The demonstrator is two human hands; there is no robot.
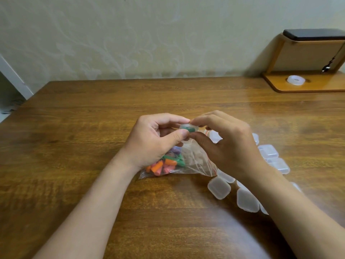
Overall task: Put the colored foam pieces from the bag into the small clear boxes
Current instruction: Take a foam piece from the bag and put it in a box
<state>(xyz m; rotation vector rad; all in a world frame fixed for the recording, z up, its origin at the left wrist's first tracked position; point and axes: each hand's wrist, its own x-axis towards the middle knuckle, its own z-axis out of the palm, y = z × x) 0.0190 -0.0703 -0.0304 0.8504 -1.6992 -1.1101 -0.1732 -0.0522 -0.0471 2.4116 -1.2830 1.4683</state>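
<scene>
Just right of the bag [197, 163] and slightly nearer than it, a cluster of empty clear boxes [219, 187] is sitting on the wooden table [93, 128]. More of them are trailing away along the bag's right side, partly hidden under the right forearm. The bag itself, clear plastic with a red strip at its mouth, is lying flat, and the foam pieces [160, 166] are bunching in its left end (orange, pink, green and some purple). Over the bag's far edge the two hands are meeting. The left hand [151, 139] is pinching a small clear box [184, 126] between curled thumb and forefinger, its other fingers folding in behind. The right hand [229, 144] is gripping the same box from the other side, forefinger on top and thumb beneath, the remaining fingers curling loosely. A green foam piece [191, 129] is showing inside the box; whether the lid is fully down cannot be told. Far beyond the bag and to its right, a wooden stand [280, 51] is standing against the wall [130, 34], with a roll of tape [296, 80] resting on its base and a dark flat thing [313, 34] lying on its top.
</scene>
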